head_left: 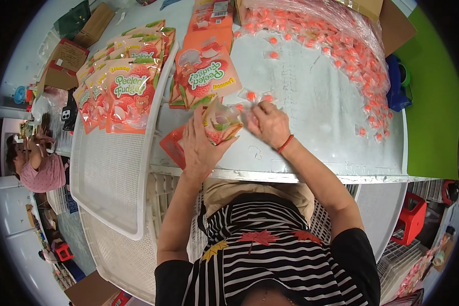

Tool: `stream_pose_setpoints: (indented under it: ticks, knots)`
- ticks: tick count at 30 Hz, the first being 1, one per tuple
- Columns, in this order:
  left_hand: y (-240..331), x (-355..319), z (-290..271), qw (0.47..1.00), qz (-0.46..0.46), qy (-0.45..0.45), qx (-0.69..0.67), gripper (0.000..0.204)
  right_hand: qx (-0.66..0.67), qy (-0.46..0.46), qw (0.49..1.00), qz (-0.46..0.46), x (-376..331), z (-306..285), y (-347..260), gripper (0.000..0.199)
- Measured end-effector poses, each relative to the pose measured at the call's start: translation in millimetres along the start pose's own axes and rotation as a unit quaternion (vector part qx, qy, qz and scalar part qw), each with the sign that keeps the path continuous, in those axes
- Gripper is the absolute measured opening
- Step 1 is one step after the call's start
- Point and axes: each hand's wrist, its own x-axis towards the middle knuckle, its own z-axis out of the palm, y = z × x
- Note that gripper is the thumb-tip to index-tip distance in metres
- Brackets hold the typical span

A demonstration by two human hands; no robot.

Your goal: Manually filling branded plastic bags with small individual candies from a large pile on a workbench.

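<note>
Grey table [311, 102] bears orange pouches [205, 74], wrapped candies [341, 56], white tray [112, 168].

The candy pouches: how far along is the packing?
Done: a row of filled pouches lies in the white tray. In hand: the left hand holds an open pouch while the right hand brings wrapped candies to it. Left: a big heap of loose candies and flat pouches on the table.

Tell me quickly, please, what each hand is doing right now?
Left hand: closed on an open orange pouch.
Right hand: closed on small wrapped candies at the pouch's mouth.
</note>
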Motion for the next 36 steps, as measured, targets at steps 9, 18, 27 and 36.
stream_pose_setpoints:
  ticks: [9,18,27,36]
  knots:
    - [17,12,23,0.999,0.032,-0.039,-0.006,0.106,0.629,0.205,0.671,0.335,73,-41,-19,0.018]
    - [30,22,35,0.999,0.027,0.027,-0.039,0.105,0.596,0.116,0.74,0.288,64,-37,-32,0.019]
    - [29,23,36,0.999,0.037,0.032,-0.002,0.098,0.422,0.067,0.844,0.324,53,-41,-36,0.013]
    - [31,17,38,0.998,0.06,-0.017,0.011,0.096,0.265,0.029,0.925,0.271,57,-53,-33,0.022]
